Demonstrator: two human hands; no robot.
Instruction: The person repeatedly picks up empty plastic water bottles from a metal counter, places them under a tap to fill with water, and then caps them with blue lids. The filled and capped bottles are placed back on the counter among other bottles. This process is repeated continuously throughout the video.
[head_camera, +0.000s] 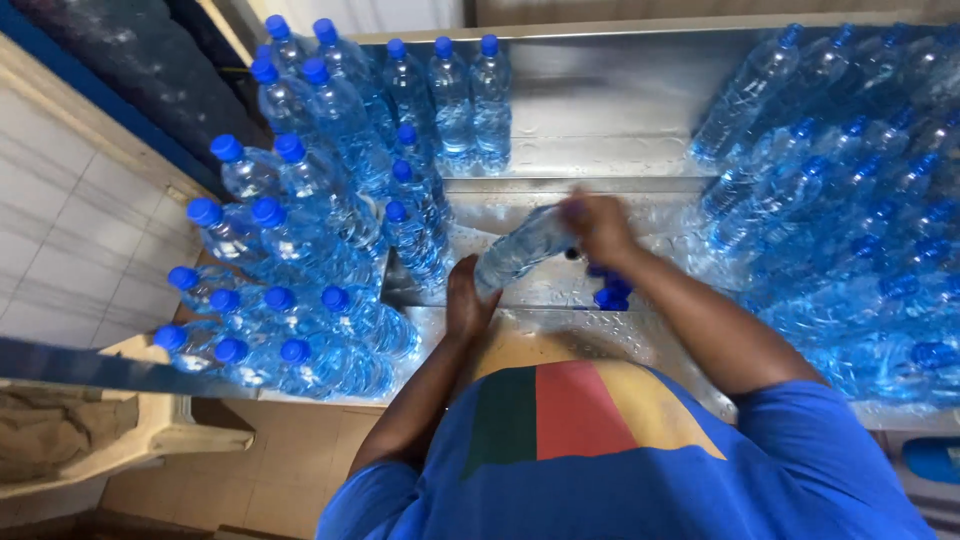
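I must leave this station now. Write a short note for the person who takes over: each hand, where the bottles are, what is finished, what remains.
Left hand: supports the lower end of a clear water bottle held tilted over the wet steel counter.
Right hand: at the upper end of that bottle; blurred, so the exact grip is unclear.
Loose blue caps lie just below the right hand.
Done: capped bottles stand grouped on the left.
Left: a pile of bottles lying down on the right; I cannot tell whether all are capped.
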